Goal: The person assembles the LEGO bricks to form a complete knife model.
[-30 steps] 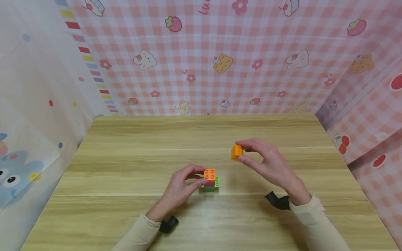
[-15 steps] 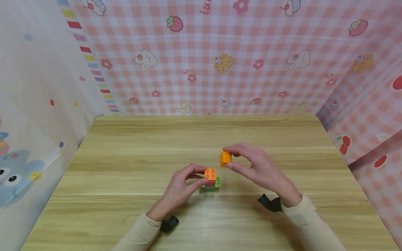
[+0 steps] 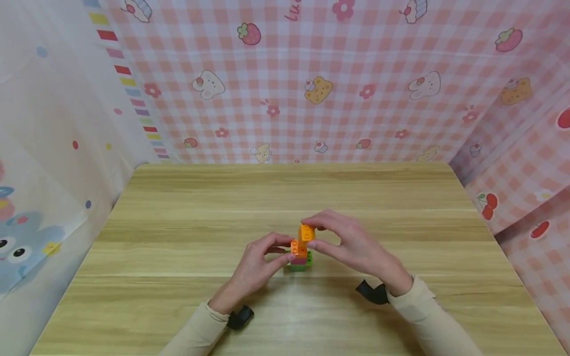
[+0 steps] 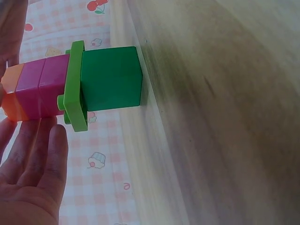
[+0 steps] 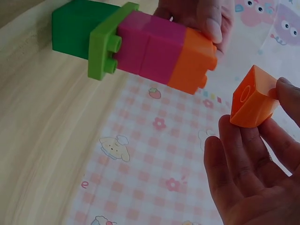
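Observation:
A tower of toy building blocks stands upright on the table: a dark green block (image 4: 111, 78) below, a light green plate (image 4: 75, 89), magenta blocks (image 5: 147, 47), and an orange block (image 5: 193, 61) on top. My left hand (image 3: 255, 263) holds the tower near its top from the left, thumb on the near side. With thumb and fingers, my right hand (image 3: 356, 248) pinches a smaller, loose orange block (image 3: 307, 233). That block is just above the tower's top; in the right wrist view a gap separates the two. From the head it partly covers the top block's studs.
The wooden table (image 3: 200, 198) reaches back to a pink checked cloth (image 3: 285, 118). More printed cloth hangs at the left and right sides. A black strap end (image 3: 240, 317) sticks out at the left wrist, another black strap end (image 3: 373, 292) at the right.
My right hand has moved left and slightly nearer to me, bringing the loose orange block from right of the tower to above it. My left hand and the tower have stayed put.

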A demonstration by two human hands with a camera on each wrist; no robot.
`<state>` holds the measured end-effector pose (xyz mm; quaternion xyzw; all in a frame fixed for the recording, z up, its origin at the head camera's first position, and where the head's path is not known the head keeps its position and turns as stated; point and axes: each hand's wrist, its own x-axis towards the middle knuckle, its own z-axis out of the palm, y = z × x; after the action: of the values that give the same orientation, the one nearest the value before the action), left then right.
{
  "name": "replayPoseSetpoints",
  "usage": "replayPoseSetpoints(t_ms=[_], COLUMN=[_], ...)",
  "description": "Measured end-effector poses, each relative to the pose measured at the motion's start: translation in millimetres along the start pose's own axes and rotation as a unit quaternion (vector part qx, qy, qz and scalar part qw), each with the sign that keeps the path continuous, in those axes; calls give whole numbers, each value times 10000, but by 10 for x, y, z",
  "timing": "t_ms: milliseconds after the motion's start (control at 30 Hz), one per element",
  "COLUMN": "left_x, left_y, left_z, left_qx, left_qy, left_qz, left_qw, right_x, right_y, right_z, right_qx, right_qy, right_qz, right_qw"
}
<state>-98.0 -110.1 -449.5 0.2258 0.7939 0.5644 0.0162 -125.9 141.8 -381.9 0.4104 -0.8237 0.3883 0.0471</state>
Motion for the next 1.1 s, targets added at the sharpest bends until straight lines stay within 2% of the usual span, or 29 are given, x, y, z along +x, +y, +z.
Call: replayPoseSetpoints(t_ms=[467, 800, 1000, 1100], left_x=[3, -5, 0, 1], left_y=[-9, -13, 6, 8], left_z=[11, 10, 1, -3], left_qx=[41, 105, 198, 238], left_qy=[-28, 5, 5, 17], left_qz=[87, 110, -68, -59], left_qw=[10000, 9999, 9998, 9997], right_x=[11, 24, 18, 21], right_y=[24, 25, 26, 25], right_z=[165, 231, 258, 256], right_qx=[178, 65, 31, 13], right_qy=[-298, -240, -147, -138], right_qz=[195, 213, 160, 120], right_qw=[9992, 9995, 9998, 9998])
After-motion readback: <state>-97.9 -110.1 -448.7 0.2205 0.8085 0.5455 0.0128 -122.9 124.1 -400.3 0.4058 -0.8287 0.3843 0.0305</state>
